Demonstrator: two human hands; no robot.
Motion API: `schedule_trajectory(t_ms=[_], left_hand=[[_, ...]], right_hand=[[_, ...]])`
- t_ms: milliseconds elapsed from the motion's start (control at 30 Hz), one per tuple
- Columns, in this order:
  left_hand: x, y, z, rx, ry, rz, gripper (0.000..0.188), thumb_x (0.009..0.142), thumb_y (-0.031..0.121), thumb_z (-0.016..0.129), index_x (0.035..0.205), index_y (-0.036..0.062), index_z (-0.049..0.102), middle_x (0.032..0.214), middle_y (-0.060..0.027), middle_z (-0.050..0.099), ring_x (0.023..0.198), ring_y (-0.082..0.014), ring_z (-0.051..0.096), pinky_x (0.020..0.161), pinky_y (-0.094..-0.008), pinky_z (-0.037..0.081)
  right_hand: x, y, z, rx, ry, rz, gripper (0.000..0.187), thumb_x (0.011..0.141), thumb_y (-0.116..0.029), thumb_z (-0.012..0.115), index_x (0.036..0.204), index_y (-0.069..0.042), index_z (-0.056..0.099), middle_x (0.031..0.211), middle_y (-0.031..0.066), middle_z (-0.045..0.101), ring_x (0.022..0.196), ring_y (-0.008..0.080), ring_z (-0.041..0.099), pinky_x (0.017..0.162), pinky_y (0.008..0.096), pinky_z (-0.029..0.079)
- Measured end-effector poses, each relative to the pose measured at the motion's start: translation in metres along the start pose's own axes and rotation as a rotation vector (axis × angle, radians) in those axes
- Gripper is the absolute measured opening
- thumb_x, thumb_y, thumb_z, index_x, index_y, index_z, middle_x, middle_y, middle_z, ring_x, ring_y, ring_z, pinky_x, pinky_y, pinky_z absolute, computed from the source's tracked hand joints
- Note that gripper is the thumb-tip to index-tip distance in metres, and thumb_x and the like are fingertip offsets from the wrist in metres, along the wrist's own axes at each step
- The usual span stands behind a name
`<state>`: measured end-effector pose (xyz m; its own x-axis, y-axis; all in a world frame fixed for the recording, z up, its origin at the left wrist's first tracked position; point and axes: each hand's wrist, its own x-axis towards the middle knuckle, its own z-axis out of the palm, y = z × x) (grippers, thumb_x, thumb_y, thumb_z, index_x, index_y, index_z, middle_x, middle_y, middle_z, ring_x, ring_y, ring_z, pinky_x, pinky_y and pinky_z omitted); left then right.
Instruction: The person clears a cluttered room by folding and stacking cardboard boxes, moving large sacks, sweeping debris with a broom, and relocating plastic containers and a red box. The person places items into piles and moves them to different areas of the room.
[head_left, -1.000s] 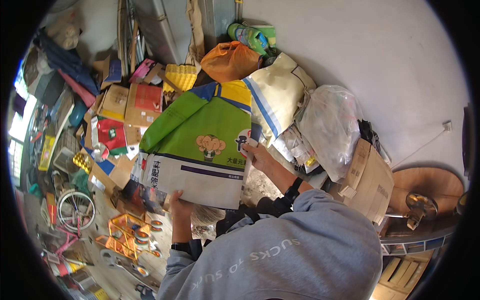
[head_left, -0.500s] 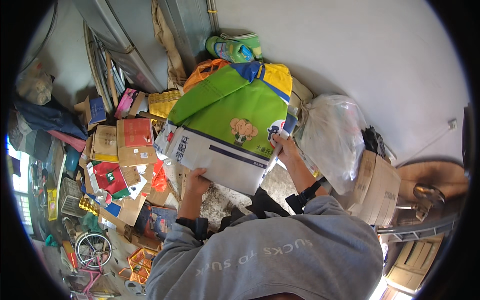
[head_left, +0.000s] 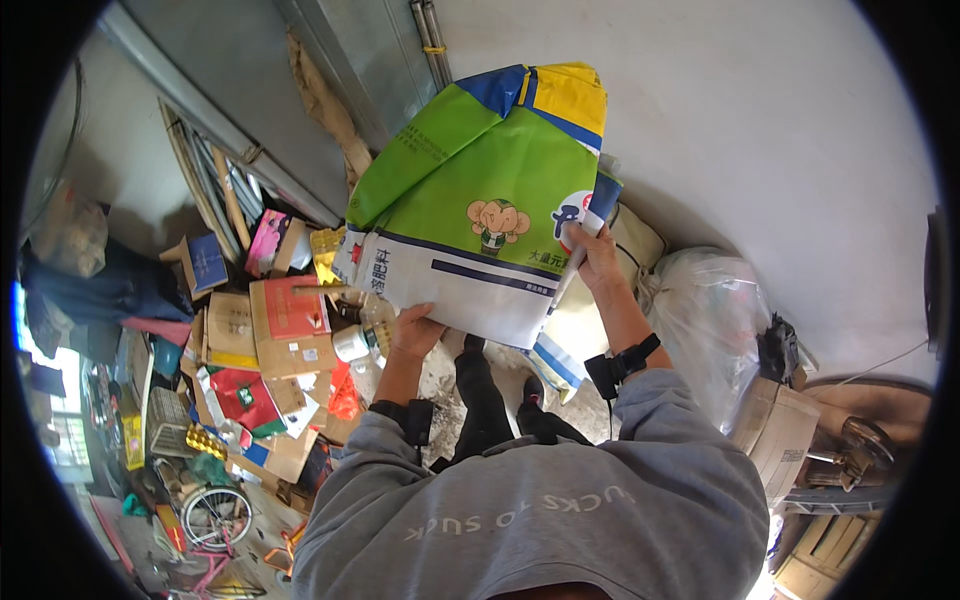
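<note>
The green-and-white sack (head_left: pixel 455 190) is held up in front of the chest, over the floor, slanting away from the body, with its white end nearest us. We judge it light, as it looks flat and probably empty; it seems soft like woven plastic, firm enough where folded to keep its panel fairly level, rather smooth and so a little slippery, and hardly fragile. Its good holds, we would say, are the near white edge and the right side, where the layers come together; gripping several layers at once should stop them sliding apart.

At the near edge we see the left hand (head_left: pixel 413 330) closed on the sack toward its left end, thumb over the white face; most of its fingers are hidden beneath, so we cannot tell how they lie. A little farther off, the right hand (head_left: pixel 600 258) pinches the right edge, wrapped round the stacked layers beside the round printed mark.

Past the hands, we find a pale sack (head_left: pixel 575 335) with a blue stripe lying lower down, then a clear plastic bag (head_left: pixel 705 310) to the right, a red-topped cardboard box (head_left: pixel 292 310) to the left, and the plain wall (head_left: pixel 760 100) behind.
</note>
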<state>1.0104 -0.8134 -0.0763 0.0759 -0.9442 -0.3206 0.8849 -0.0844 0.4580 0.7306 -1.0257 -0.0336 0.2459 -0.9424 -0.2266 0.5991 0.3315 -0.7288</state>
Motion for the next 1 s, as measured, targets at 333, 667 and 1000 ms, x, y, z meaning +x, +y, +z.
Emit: schedule_trajectory(t_ms=[333, 667, 1000], left_hand=[[0.181, 0.087, -0.062, 1.248, 0.385, 0.139, 0.07, 0.076, 0.017, 0.07, 0.135, -0.0033, 0.039, 0.125, -0.0202, 0.052, 0.117, -0.0315, 0.051, 0.093, -0.0372, 0.043], [0.242, 0.077, 0.059, 1.818, -0.024, 0.356, 0.083, 0.079, 0.043, 0.071, 0.143, 0.0065, 0.033, 0.143, -0.0274, 0.029, 0.129, -0.0426, 0.032, 0.104, -0.0502, 0.031], [0.24, 0.091, 0.106, 2.035, -0.151, 0.979, 0.071, 0.079, 0.038, 0.069, 0.138, 0.0087, 0.043, 0.142, -0.029, 0.029, 0.128, -0.0483, 0.029, 0.102, -0.0574, 0.028]], right_hand=[[0.087, 0.055, -0.031, -0.276, 0.361, 0.02, 0.032, 0.075, 0.01, 0.068, 0.105, 0.001, 0.06, 0.095, 0.0109, 0.067, 0.083, 0.0221, 0.066, 0.076, 0.0361, 0.056], [0.051, 0.031, 0.024, -0.133, 0.273, 0.02, 0.031, 0.074, 0.004, 0.067, 0.104, 0.0, 0.063, 0.096, 0.0102, 0.069, 0.084, 0.0198, 0.066, 0.08, 0.0335, 0.053], [0.089, 0.038, 0.022, -0.021, 0.165, 0.058, 0.035, 0.083, 0.003, 0.065, 0.117, 0.001, 0.056, 0.105, 0.0106, 0.065, 0.094, 0.0221, 0.065, 0.087, 0.0373, 0.054]])
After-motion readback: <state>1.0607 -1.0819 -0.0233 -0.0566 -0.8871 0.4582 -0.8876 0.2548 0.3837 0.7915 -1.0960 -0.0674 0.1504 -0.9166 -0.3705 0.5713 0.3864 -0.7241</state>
